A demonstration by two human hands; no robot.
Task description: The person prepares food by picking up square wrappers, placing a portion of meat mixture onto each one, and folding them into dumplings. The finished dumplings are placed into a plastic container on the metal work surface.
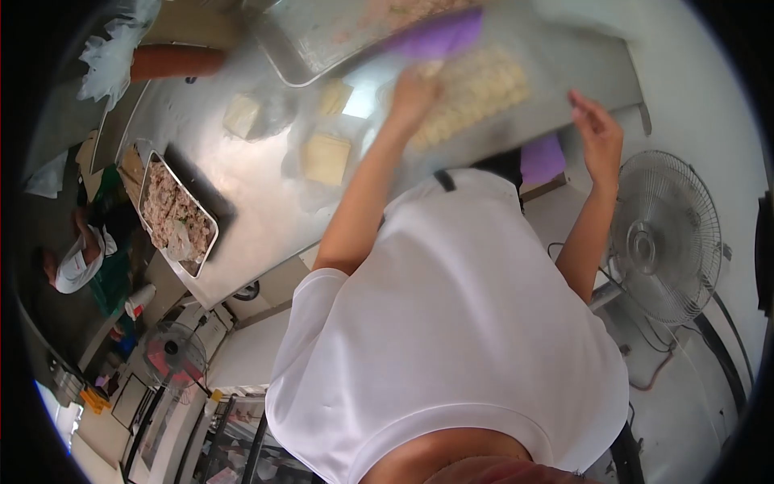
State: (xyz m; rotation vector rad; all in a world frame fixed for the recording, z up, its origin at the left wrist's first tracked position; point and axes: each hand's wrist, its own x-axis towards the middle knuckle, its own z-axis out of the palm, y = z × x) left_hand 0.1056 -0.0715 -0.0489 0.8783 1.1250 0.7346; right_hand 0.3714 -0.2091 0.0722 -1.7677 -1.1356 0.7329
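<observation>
Left hand (pixel 415 98): fingers curled over the near edge of the rows of small, pale-yellow folded dough pieces (pixel 476 95); motion blur prevents telling whether anything is gripped. Right hand (pixel 597 133): raised near the right part of the table edge, well apart from the dough pieces, fingers loosely extended and partly open, with nothing visible in its grasp.

Beyond the left hand, a flat purple sheet-like item (pixel 442 34), blurred, borders the large shallow metal tray (pixel 300 68), which bears pinkish contents. To the left of the left hand lie three stacks of thin, square, cream-coloured wrappers: a near stack (pixel 326 159), a farther stack (pixel 334 96) and a leftmost stack (pixel 242 115). All rest on the brushed stainless-steel table (pixel 266 194).

Farther left, a rectangular metal tray (pixel 213 234) holds coarse, pinkish-brown minced filling (pixel 173 206). Periphery: a purple object (pixel 543 159) below the table edge; a round wire-caged fan (pixel 665 238) at right; at far left, another person (pixel 78 262) in a white top.
</observation>
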